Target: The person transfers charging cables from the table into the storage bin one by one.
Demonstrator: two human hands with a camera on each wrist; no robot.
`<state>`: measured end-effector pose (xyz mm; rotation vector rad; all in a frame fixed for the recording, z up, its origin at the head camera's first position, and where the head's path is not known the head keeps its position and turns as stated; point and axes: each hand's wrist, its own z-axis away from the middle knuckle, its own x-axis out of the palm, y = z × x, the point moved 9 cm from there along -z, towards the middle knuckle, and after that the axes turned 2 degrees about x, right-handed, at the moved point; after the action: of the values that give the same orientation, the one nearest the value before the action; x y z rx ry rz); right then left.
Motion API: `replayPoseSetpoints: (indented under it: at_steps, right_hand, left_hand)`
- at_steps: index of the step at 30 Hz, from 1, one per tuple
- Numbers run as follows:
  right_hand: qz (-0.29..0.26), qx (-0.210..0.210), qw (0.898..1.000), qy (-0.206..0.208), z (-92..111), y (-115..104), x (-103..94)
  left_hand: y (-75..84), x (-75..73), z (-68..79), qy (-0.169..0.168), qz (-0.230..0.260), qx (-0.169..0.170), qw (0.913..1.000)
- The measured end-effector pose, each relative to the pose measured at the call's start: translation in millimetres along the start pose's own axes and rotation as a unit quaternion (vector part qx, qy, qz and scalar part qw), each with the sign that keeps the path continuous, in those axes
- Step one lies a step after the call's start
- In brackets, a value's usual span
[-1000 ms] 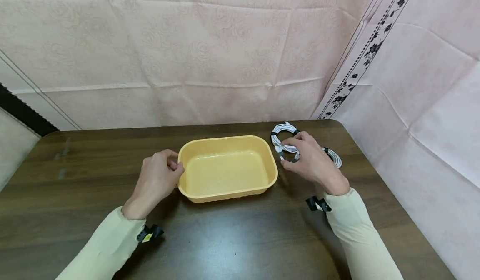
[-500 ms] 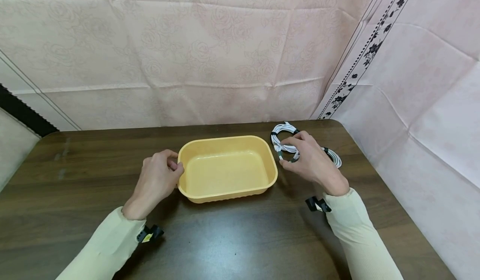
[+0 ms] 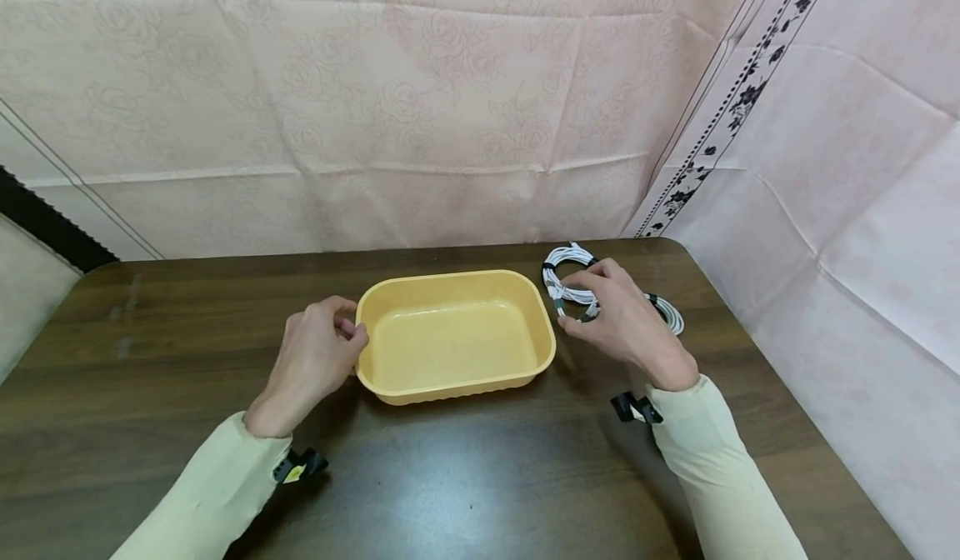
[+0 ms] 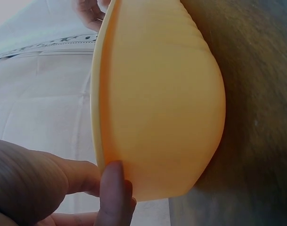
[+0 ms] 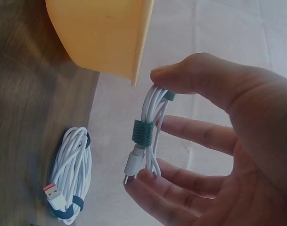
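Observation:
A yellow plastic basin (image 3: 457, 393) sits on the brown table. My left hand (image 3: 311, 360) pinches its left rim, with one fingertip (image 4: 112, 183) pressed against the outer wall in the left wrist view. To the basin's right, my right hand (image 3: 618, 314) holds a coiled white cable (image 5: 152, 106) between thumb and fingers. A green tie (image 5: 143, 133) wraps this coil, and its small metal-tipped plug (image 5: 133, 162) hangs at the lower end. Beside it, a white USB cable coil (image 5: 70, 169) with dark ties lies on the table.
In the head view a white cable coil (image 3: 562, 258) shows behind the right hand, and more coiled cable (image 3: 667, 314) sticks out past its right side, partly hidden. Pale patterned cloth (image 3: 420, 127) hangs behind the brown table (image 3: 187, 335) and along its right.
Almost nothing differs. My right hand and the held cable have shifted very slightly upward in the head view; my left hand and the basin stay where they were.

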<state>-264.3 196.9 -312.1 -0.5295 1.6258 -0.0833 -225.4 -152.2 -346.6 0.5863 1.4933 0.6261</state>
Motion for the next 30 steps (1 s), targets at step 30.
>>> replayPoseSetpoints:
  at_steps: [30]
  right_hand:
    - [0.001,0.0,1.0,0.008,-1.0,-4.9,1.3]
  left_hand:
    - [2.5,-3.3,0.4,0.01,-0.015,0.015,0.9997]
